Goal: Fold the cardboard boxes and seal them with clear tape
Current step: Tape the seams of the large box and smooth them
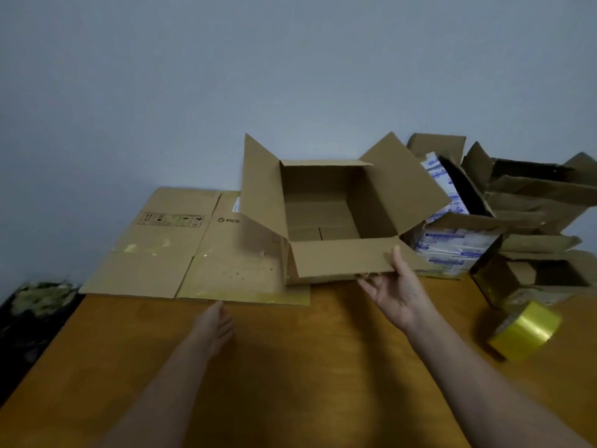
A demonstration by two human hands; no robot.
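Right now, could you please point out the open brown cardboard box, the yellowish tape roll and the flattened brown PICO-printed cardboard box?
open brown cardboard box (318,185): head view, inner far wall.
yellowish tape roll (529,328): head view, outer band.
flattened brown PICO-printed cardboard box (226,266): head view, near right panel.

Right hand (395,287) grips the open cardboard box (323,202) by its near flap; left hand (213,321), fingers straight, seemingly touches the flattened PICO box (193,253).

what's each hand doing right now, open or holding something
left hand: open, holds nothing, fingertips near the flat cardboard
right hand: pinches the front flap of the open box, thumb on top
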